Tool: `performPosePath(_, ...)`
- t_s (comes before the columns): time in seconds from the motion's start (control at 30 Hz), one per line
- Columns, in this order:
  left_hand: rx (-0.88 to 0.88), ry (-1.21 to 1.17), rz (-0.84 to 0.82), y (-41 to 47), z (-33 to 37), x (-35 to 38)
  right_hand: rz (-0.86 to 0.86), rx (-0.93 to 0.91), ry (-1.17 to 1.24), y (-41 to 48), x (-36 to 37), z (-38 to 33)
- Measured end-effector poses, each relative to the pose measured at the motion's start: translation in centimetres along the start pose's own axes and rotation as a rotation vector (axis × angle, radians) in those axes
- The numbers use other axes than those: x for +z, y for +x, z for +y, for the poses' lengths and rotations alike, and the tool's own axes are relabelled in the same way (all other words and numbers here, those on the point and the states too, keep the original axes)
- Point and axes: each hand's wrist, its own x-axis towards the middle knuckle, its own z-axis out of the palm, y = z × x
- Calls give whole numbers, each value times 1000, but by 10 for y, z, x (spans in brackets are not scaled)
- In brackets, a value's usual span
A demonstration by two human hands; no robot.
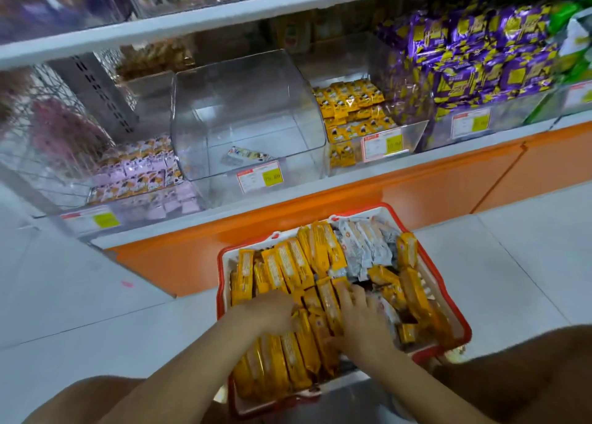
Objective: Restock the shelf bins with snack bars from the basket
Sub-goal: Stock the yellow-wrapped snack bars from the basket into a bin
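A red basket (461, 321) stands on the floor in front of the shelf, packed with several yellow snack bars (290, 266) and some silver-white ones (365, 247). Both my hands are down in the basket. My left hand (272, 311) has its fingers curled over a cluster of yellow bars at the middle. My right hand (363, 319) lies spread over yellow bars just right of it, fingertips dug between them. Above, a clear shelf bin (224, 103) holds only one small packet (248, 156). To its right, another bin (413, 135) holds yellow packets (349, 103).
The bottom shelf has an orange base (416, 193) right behind the basket. A bin of pink-white packets (141, 173) sits at the left, purple-yellow packets (474, 58) are piled at the right. White floor tiles (80, 295) surround the basket. My knees show at the lower corners.
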Motion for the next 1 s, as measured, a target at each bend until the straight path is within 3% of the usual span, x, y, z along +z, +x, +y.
performPosePath(0.17, -50, -55, 53, 3, -18, 22, 25, -30, 248, 3, 7, 22)
performPosePath(0.6, -77, -129, 69, 2, -20, 24, 18, -99, 310, 11, 3, 41)
performPosePath(0.73, -80, -150, 71, 0, -18, 20, 110, -138, 195, 10, 12, 32)
performPosePath(1.0, -69, -153, 35, -3, -10, 12, 263, -27, 10, 12, 24, 5)
